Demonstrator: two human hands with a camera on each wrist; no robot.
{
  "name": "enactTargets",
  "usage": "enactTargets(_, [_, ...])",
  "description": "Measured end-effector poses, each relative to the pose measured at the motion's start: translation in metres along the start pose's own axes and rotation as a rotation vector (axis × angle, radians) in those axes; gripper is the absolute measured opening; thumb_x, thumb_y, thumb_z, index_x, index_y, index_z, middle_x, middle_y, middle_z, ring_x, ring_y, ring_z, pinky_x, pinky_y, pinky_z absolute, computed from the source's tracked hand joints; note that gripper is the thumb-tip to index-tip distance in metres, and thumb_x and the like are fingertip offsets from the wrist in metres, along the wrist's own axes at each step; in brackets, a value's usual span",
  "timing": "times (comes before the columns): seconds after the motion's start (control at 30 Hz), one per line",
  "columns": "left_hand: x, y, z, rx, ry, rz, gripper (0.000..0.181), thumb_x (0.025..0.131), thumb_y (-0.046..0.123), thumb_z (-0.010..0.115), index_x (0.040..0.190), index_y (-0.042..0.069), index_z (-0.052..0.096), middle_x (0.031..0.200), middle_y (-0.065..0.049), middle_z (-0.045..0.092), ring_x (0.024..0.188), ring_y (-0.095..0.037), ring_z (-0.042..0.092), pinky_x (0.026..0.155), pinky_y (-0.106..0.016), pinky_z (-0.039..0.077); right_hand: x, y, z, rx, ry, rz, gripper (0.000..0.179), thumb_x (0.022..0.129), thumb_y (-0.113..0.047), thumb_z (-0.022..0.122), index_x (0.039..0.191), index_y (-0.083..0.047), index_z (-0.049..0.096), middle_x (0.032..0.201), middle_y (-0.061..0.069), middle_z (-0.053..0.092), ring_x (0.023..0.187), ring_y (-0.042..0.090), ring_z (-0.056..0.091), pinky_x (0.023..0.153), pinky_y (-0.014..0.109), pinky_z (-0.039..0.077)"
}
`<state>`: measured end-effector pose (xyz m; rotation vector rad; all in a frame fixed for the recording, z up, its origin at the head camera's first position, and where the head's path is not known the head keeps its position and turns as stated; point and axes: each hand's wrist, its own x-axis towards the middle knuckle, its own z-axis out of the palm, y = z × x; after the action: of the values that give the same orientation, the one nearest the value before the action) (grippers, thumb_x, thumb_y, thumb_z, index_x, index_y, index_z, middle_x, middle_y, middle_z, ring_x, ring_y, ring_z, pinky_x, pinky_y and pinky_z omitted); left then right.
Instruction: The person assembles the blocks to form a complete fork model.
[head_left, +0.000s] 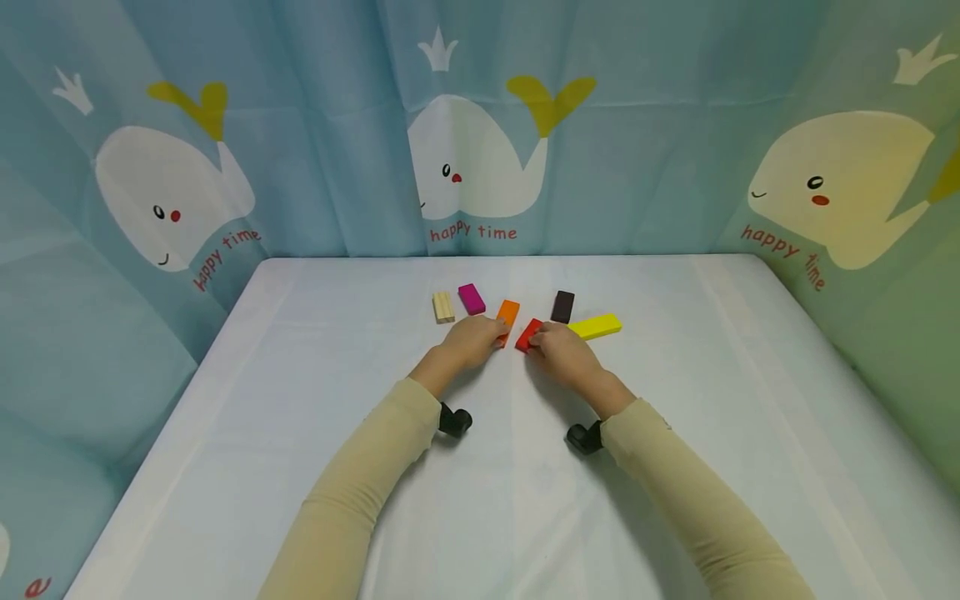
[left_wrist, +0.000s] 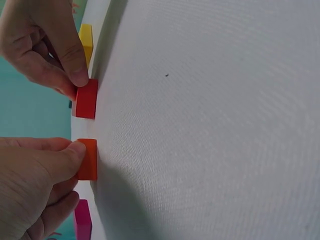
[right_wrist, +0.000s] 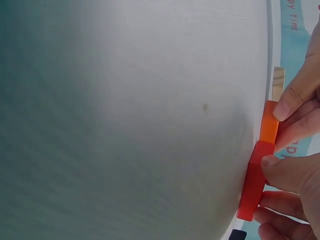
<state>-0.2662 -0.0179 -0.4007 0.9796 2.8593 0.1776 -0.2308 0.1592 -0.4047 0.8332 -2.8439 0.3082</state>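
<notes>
Between the thumb and fingers of my left hand is an orange block, long and flat-sided. My right hand pinches a red block just to the right of it. In the left wrist view, a gap of white cloth separates the orange block from the red block. From the right wrist, the thumb lies along the side of the red block, with the fingers at its other side. Both blocks are low at the table surface, and the hands partly cover them.
Around the hands lie a plain wooden block, a magenta block, a black block and a long yellow block. The table has a white cover. Whale-printed curtains stand along its back and sides.
</notes>
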Motion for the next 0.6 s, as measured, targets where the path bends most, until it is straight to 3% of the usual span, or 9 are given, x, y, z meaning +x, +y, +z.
enactTargets(0.17, [0.0,0.0003,0.0004,0.024,0.019,0.022,0.028,0.095,0.017,0.053,0.12,0.01,0.061,0.107,-0.005,0.064,0.092,-0.02,0.059,0.085,-0.03,0.045,-0.0012,0.0,0.0005,-0.005,0.002,-0.018,0.01,0.079,0.001,0.069,0.089,0.004,0.071,0.077,0.01,0.062,0.071,0.022,0.056,0.072,0.033,0.051])
enactTargets(0.47, [-0.0027,0.0015,0.0019,0.007,0.04,0.031,0.031,0.094,0.018,0.053,0.123,0.01,0.06,0.112,-0.005,0.063,0.096,-0.02,0.059,0.088,-0.03,0.045,-0.0036,-0.0011,-0.0002,-0.01,0.01,-0.05,0.01,0.079,-0.002,0.07,0.087,0.003,0.071,0.078,0.01,0.063,0.071,0.022,0.058,0.072,0.032,0.051])
enactTargets(0.6, [-0.0037,0.0021,0.0019,0.004,0.064,0.035,0.029,0.094,0.018,0.054,0.121,0.009,0.062,0.106,-0.005,0.065,0.09,-0.02,0.06,0.083,-0.03,0.046,-0.0047,-0.0011,-0.0013,-0.004,0.017,-0.074,0.009,0.079,-0.002,0.07,0.086,0.004,0.071,0.076,0.009,0.062,0.07,0.022,0.058,0.07,0.032,0.051])
